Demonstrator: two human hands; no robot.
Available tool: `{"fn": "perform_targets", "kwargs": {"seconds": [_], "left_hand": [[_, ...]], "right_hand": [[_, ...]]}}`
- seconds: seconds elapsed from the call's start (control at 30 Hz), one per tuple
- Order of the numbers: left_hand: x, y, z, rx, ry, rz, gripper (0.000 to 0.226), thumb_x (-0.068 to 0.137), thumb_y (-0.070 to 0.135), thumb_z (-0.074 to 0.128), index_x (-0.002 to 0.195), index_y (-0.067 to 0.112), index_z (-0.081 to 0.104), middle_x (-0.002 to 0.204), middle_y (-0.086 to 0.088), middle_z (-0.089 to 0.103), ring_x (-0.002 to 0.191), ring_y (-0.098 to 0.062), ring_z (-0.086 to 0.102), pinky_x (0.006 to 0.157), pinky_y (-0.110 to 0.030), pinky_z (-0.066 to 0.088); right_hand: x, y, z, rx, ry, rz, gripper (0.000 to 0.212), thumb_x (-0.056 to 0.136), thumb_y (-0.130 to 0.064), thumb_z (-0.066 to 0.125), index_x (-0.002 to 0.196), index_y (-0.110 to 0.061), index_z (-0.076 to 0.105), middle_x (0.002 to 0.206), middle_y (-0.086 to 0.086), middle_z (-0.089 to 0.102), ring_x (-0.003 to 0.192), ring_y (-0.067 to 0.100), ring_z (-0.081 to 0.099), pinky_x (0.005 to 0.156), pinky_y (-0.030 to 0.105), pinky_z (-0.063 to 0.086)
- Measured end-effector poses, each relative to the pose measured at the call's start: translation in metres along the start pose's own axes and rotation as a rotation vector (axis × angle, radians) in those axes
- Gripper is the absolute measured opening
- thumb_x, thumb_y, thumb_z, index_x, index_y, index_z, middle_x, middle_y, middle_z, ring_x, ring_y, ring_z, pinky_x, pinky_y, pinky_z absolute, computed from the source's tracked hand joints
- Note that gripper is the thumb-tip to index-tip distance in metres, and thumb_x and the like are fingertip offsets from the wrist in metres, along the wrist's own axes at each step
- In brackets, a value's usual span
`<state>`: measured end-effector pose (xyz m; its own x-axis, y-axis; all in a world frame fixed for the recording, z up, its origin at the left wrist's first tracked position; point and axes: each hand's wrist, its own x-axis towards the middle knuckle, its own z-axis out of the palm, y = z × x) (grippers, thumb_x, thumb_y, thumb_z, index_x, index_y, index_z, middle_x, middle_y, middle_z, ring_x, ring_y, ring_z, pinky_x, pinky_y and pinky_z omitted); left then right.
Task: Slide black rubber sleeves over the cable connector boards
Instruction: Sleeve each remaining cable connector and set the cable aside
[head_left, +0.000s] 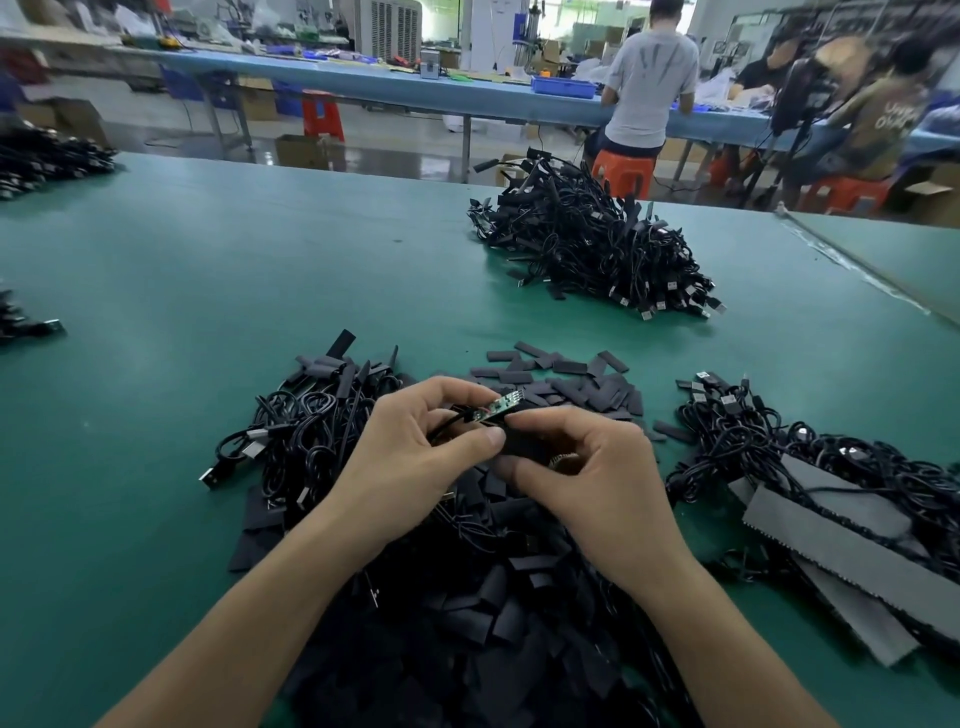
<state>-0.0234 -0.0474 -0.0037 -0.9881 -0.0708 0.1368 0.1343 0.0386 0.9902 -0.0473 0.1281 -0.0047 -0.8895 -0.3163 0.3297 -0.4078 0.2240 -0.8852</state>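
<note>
My left hand (415, 441) pinches a black cable just behind its small green connector board (503, 404), which points up and to the right, bare. My right hand (582, 467) is closed on a black rubber sleeve (524, 444) held just below the board, its fingers curled around it. The sleeve's mouth is mostly hidden by my fingers. Loose black sleeves (566, 382) lie scattered behind my hands, and a deeper heap of sleeves (467, 613) fills the table under my forearms.
A tangle of USB cables (306, 426) lies left of my hands and another cable bundle (769, 441) on the right, over grey foam strips (852, 540). A large pile of cables (592, 249) sits farther back on the green table (208, 270). People work at a blue bench beyond.
</note>
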Motion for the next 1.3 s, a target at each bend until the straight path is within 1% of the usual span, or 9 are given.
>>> {"fn": "perform_targets", "kwargs": {"seconds": [0.07, 0.2, 0.43, 0.67, 0.93, 1.03, 1.13, 1.2, 1.3], "left_hand": [[0.000, 0.000, 0.000, -0.006, 0.013, -0.010, 0.022, 0.072, 0.022, 0.077, 0.093, 0.027, 0.074, 0.076, -0.008, 0.074, 0.063, -0.010, 0.064, 0.061, -0.019, 0.051], [0.001, -0.001, 0.001, -0.007, 0.034, -0.016, 0.021, 0.070, 0.023, 0.076, 0.089, 0.031, 0.074, 0.075, -0.007, 0.073, 0.060, -0.009, 0.062, 0.058, -0.018, 0.049], [0.001, -0.001, -0.001, 0.019, 0.025, -0.002, 0.023, 0.084, 0.004, 0.076, 0.094, 0.024, 0.072, 0.064, 0.004, 0.068, 0.049, 0.000, 0.055, 0.050, -0.010, 0.042], [0.001, -0.002, -0.001, 0.027, 0.014, 0.012, 0.023, 0.084, 0.003, 0.076, 0.093, 0.024, 0.072, 0.063, 0.004, 0.067, 0.047, -0.002, 0.053, 0.048, -0.012, 0.041], [0.002, -0.008, -0.001, 0.096, 0.046, 0.015, 0.022, 0.083, 0.007, 0.077, 0.094, 0.025, 0.072, 0.067, 0.002, 0.070, 0.053, -0.006, 0.057, 0.052, -0.017, 0.046], [0.005, -0.009, -0.002, 0.090, 0.181, 0.028, 0.004, 0.087, 0.022, 0.074, 0.090, 0.024, 0.073, 0.072, 0.001, 0.072, 0.057, -0.008, 0.062, 0.053, -0.019, 0.050], [0.010, -0.014, -0.004, 0.119, 0.247, 0.034, 0.024, 0.100, 0.031, 0.057, 0.086, 0.021, 0.073, 0.067, -0.001, 0.062, 0.048, -0.013, 0.039, 0.043, -0.022, 0.031], [0.011, -0.015, -0.005, 0.134, 0.258, 0.033, 0.024, 0.102, 0.025, 0.054, 0.088, 0.024, 0.074, 0.068, 0.003, 0.063, 0.051, -0.015, 0.035, 0.043, -0.022, 0.028], [0.011, -0.015, -0.005, 0.125, 0.271, 0.031, 0.019, 0.100, 0.019, 0.058, 0.094, 0.028, 0.074, 0.071, 0.010, 0.068, 0.048, -0.005, 0.040, 0.043, -0.016, 0.033]], "right_hand": [[-0.001, 0.002, 0.001, -0.131, 0.047, -0.028, 0.032, 0.075, -0.023, 0.086, 0.102, -0.035, 0.075, 0.095, -0.020, 0.073, 0.089, 0.002, 0.069, 0.077, 0.021, 0.055], [-0.001, 0.002, 0.000, -0.136, 0.037, -0.064, 0.033, 0.074, -0.028, 0.086, 0.104, -0.037, 0.075, 0.098, -0.023, 0.071, 0.094, -0.001, 0.067, 0.079, 0.016, 0.052], [0.001, 0.003, -0.001, -0.120, 0.068, -0.068, 0.029, 0.074, -0.023, 0.086, 0.101, -0.031, 0.078, 0.092, -0.020, 0.072, 0.085, 0.000, 0.068, 0.070, 0.011, 0.048], [0.002, 0.005, 0.000, -0.129, 0.052, -0.059, 0.032, 0.073, -0.024, 0.087, 0.097, -0.041, 0.074, 0.094, -0.022, 0.071, 0.088, 0.000, 0.068, 0.075, 0.014, 0.051], [0.001, 0.007, -0.002, -0.178, -0.001, -0.027, 0.022, 0.075, -0.025, 0.085, 0.094, -0.034, 0.078, 0.085, -0.019, 0.073, 0.080, -0.001, 0.068, 0.072, 0.018, 0.054], [0.001, 0.009, -0.005, -0.453, -0.134, 0.055, 0.030, 0.075, -0.039, 0.083, 0.103, -0.031, 0.076, 0.091, -0.017, 0.071, 0.085, -0.004, 0.063, 0.081, 0.021, 0.052], [-0.001, 0.010, -0.001, -0.671, -0.245, 0.107, 0.050, 0.080, -0.062, 0.067, 0.121, -0.034, 0.065, 0.107, -0.017, 0.061, 0.102, 0.004, 0.055, 0.091, 0.029, 0.048], [-0.001, 0.010, 0.002, -0.689, -0.170, 0.090, 0.047, 0.090, -0.060, 0.056, 0.130, -0.035, 0.056, 0.113, -0.014, 0.055, 0.108, 0.009, 0.052, 0.090, 0.027, 0.043], [-0.004, 0.012, 0.003, -0.850, -0.150, 0.126, 0.048, 0.099, -0.051, 0.043, 0.143, -0.031, 0.043, 0.123, -0.006, 0.052, 0.115, 0.017, 0.052, 0.091, 0.029, 0.041]]}}
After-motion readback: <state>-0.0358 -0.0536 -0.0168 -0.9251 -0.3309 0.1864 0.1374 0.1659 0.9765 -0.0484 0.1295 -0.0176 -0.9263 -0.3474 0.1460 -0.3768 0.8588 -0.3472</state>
